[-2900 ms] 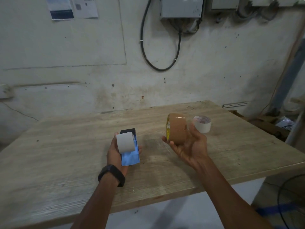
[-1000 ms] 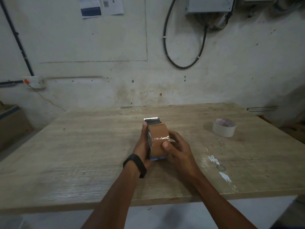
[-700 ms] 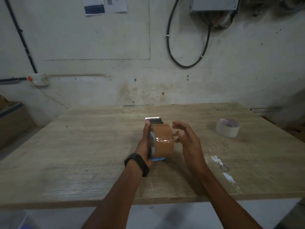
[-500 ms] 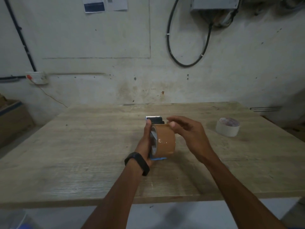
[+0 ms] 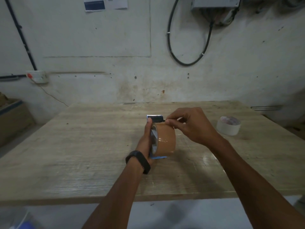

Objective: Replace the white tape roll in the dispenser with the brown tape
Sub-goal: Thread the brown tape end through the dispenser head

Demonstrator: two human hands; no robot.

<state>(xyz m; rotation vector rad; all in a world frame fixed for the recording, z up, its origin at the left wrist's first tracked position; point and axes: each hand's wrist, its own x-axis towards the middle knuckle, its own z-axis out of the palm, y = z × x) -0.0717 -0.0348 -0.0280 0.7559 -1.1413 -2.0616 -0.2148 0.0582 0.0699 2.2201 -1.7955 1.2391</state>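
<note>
The brown tape roll (image 5: 166, 139) sits in the blue tape dispenser (image 5: 158, 157), whose black head and toothed metal blade (image 5: 154, 115) point away from me. My left hand (image 5: 146, 141) grips the dispenser from its left side, thumb up by the blade. My right hand (image 5: 189, 125) is over the far top of the brown roll, fingertips pinched at the roll's edge just below the blade. The white tape roll (image 5: 228, 125) lies flat on the wooden table (image 5: 82, 146), to the right and apart from both hands.
The table's front edge (image 5: 148, 198) runs close below my forearms. A cardboard box (image 5: 13, 118) stands on the floor at the left. A black cable loop (image 5: 188, 47) and a grey box hang on the wall behind.
The white roll has left the dispenser and lies on the table; the brown roll is now mounted. In the last second my right hand moved from the roll's side up to its top edge by the blade.
</note>
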